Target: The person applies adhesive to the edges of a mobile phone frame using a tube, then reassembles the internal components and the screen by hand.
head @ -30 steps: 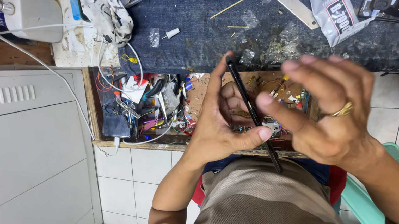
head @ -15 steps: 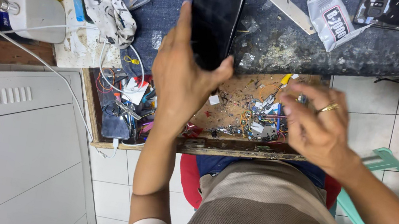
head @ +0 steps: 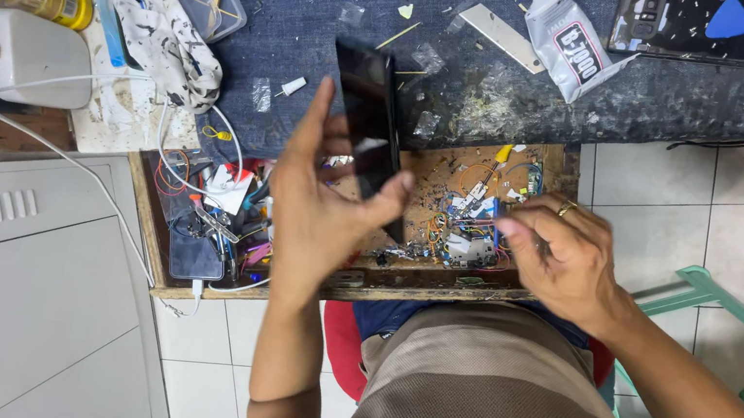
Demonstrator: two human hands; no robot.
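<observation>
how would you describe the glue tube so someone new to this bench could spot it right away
Start at the dark denim mat covering the bench top, then look to its far right part, beside the opened phone. The glue tube lies flat there, beyond the right hand. It is the only soft, clear-grey squeeze tube with a white nozzle.

You wear a knitted top with wide horizontal stripes, beige and grey-brown, and its pale cuffs sit far behind each wrist, near the elbows. Your left hand [head: 317, 216] carries no jewellery. Your right hand [head: 561, 257] has a thin gold ring [head: 567, 208] on one finger. Both forearms are bare.
</observation>
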